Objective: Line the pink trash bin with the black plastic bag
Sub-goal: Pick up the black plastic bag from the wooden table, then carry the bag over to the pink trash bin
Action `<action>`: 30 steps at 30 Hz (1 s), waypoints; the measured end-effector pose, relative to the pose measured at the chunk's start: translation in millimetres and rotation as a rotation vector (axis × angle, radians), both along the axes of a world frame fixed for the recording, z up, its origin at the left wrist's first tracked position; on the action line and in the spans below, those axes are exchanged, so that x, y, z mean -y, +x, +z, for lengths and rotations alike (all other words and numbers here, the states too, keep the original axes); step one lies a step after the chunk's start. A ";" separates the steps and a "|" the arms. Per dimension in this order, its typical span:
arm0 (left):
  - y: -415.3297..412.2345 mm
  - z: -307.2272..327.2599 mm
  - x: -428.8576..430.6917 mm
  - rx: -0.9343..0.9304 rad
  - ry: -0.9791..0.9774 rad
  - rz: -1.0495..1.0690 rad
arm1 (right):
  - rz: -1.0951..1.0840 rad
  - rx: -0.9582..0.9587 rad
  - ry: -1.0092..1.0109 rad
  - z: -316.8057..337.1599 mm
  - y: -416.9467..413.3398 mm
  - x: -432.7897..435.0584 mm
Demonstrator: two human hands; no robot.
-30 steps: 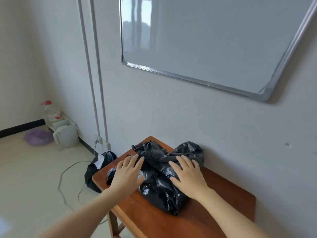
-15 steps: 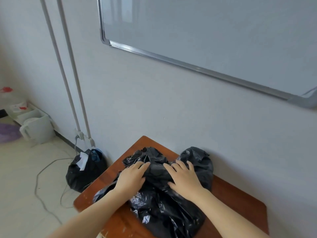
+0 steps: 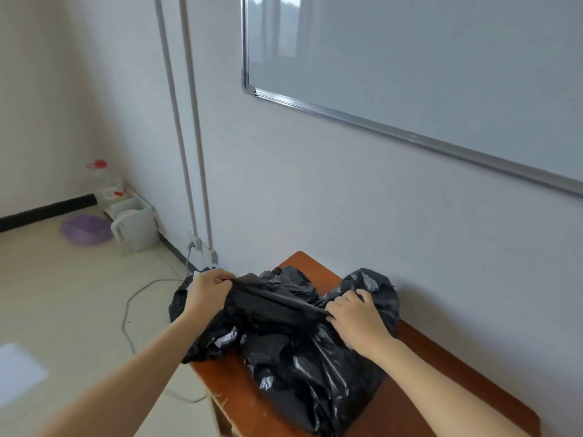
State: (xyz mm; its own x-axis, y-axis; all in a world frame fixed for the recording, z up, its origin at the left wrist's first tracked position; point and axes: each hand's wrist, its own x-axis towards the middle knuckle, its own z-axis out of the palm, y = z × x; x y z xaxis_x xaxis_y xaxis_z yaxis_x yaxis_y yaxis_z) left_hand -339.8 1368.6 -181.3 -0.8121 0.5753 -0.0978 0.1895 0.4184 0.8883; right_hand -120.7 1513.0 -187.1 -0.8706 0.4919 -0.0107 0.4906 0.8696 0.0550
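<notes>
A crumpled black plastic bag lies heaped on a brown wooden table against the wall. My left hand pinches the bag's edge at its left end, out past the table's left corner. My right hand grips the same edge further right, and the plastic runs taut between the two hands. No pink trash bin is in view.
A whiteboard hangs on the wall above the table. Two pipes run down the wall to a socket. On the floor at the left stand a white kettle, a purple basin and a bottle; a cable trails across the tiles.
Both hands were lying flat on the bag; now each has closed on its edge and they have pulled apart, stretching the plastic. The left hand has moved out past the table corner.
</notes>
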 end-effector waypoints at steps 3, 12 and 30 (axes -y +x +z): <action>2.5 13.3 31.7 0.191 0.135 0.143 | 0.088 -0.050 0.010 3.7 -10.4 7.7; 40.8 51.0 156.2 -0.642 -0.043 0.525 | 0.495 -0.312 -0.058 32.0 -56.2 85.2; 28.2 35.6 420.8 -0.847 -0.548 0.224 | 0.886 -0.246 -0.045 61.8 -176.5 324.4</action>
State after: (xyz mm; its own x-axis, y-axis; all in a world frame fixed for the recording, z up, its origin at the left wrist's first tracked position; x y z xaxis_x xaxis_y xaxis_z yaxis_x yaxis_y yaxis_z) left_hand -311.6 947.8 -145.7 -0.8197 0.4513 0.3526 0.5320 0.8281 0.1768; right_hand -297.2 1188.6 -125.3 -0.9092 -0.3522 0.2219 -0.3624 0.9320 -0.0052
